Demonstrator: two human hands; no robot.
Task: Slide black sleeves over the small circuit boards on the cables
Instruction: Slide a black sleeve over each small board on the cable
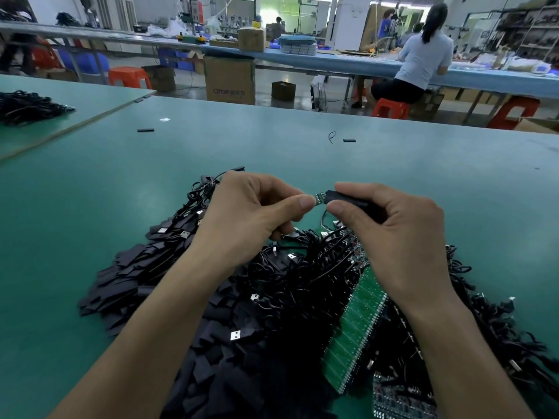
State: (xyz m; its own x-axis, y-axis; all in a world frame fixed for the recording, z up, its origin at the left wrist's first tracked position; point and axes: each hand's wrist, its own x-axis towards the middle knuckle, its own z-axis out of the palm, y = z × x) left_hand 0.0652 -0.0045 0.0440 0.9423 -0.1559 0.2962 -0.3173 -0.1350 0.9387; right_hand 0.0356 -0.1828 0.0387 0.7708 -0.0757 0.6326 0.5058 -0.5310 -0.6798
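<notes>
My left hand (257, 207) pinches the end of a small green circuit board (320, 197) between thumb and forefinger. My right hand (390, 231) grips a black sleeve (348, 199) that covers most of the board; only the board's left tip shows. Both hands hover above a heap of black cables (302, 273) with USB plugs. A pile of flat black sleeves (130, 285) lies at the lower left. A green panel of circuit boards (357, 331) rests on the heap under my right forearm.
The green table (272, 149) stretches ahead with two stray black sleeves (145, 130) (349, 140) on it. Another cable heap (27, 107) sits on the table at far left. A seated person (420, 58) works at a far bench.
</notes>
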